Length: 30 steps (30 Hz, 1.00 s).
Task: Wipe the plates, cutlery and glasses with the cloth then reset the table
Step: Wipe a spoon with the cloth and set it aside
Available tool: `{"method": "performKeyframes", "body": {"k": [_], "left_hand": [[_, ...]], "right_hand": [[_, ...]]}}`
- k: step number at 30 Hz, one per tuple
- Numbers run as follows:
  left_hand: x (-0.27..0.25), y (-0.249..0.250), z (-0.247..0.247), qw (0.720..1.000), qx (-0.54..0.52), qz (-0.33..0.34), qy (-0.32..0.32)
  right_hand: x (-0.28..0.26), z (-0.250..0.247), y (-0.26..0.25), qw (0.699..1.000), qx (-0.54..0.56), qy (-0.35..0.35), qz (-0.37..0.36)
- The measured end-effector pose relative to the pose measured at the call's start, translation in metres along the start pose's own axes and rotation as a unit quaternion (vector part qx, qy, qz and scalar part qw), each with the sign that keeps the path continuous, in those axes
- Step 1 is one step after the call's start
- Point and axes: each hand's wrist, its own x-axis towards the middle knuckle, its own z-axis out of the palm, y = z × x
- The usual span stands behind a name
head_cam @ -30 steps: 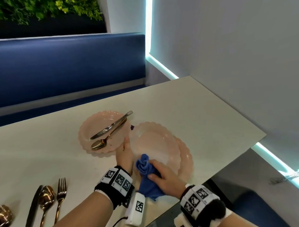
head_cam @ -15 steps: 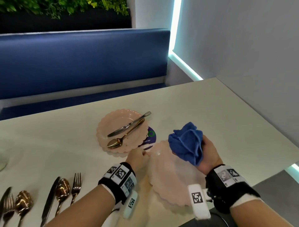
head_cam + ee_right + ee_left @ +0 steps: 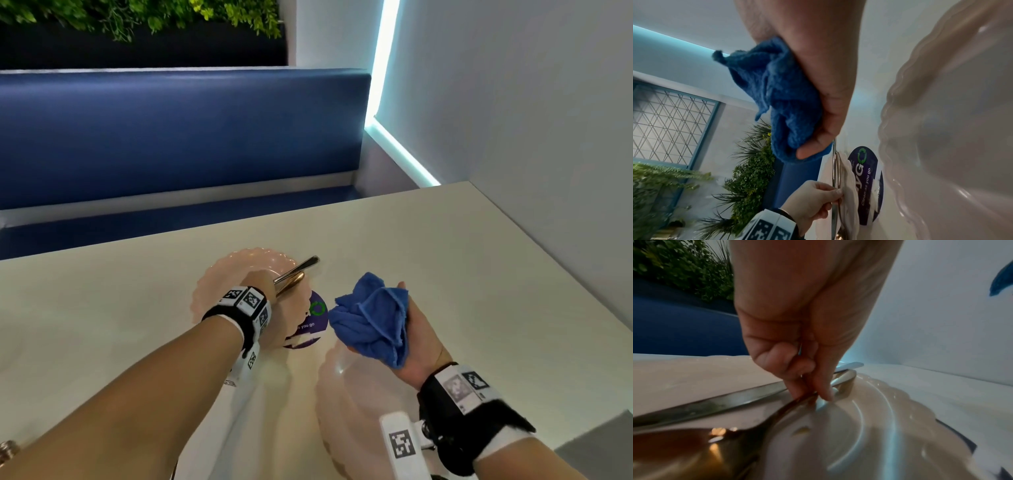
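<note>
- Head view, centre of the frame: our left hand reaches down over the far pink scalloped plastic plate, which sits on the cream table.
- Left wrist view: our thumb and fingertips pinch the handle of the gold-coloured metal spoon lying in that plate; the silver table knife lies just beside it, its handle past the plate's rim.
- Right of centre in the head view, our right hand is held palm-up above the table, fingers curled round the crumpled blue cloth.
- Lower centre, the near pink scalloped plate lies flat on the table under our right wrist.
- Between the two plates a round purple sticker with a green ring shows on the tabletop, partly covered by the far plate.
- A blue padded bench fills the upper left.
</note>
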Motion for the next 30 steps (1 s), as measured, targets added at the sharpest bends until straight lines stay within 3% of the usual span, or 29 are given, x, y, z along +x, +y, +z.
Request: {"method": "performKeyframes", "body": {"k": [6,9,13,17,21,22,30], "left_hand": [[0.025,-0.005,0.001,0.996,-0.069,0.023,-0.049],[0.016,-0.006,-0.011,0.985,-0.166,0.029,-0.026],[0.008,-0.007,-0.030,0.948,-0.314,0.041,0.034],[-0.007,-0.002,-0.038,0.896,-0.434,0.073,0.051],[-0.027,-0.005,-0.032,0.875,-0.466,0.105,0.075],[-0.033,-0.008,-0.032,0.873,-0.471,0.102,0.077],[-0.065,-0.042,-0.040,0.834,-0.537,0.078,0.105]], "right_hand": [[0.015,-0.001,0.001,0.998,-0.060,0.028,0.006],[0.023,0.004,0.004,0.997,-0.074,0.030,0.001],[0.038,0.014,0.014,0.992,-0.122,0.037,-0.004],[0.054,0.035,0.036,0.953,-0.295,-0.011,-0.063],[0.064,0.065,0.055,0.843,-0.525,-0.017,-0.116],[0.062,0.071,0.058,0.829,-0.547,-0.020,-0.118],[0.057,0.094,0.083,0.822,-0.550,-0.077,-0.129]]}}
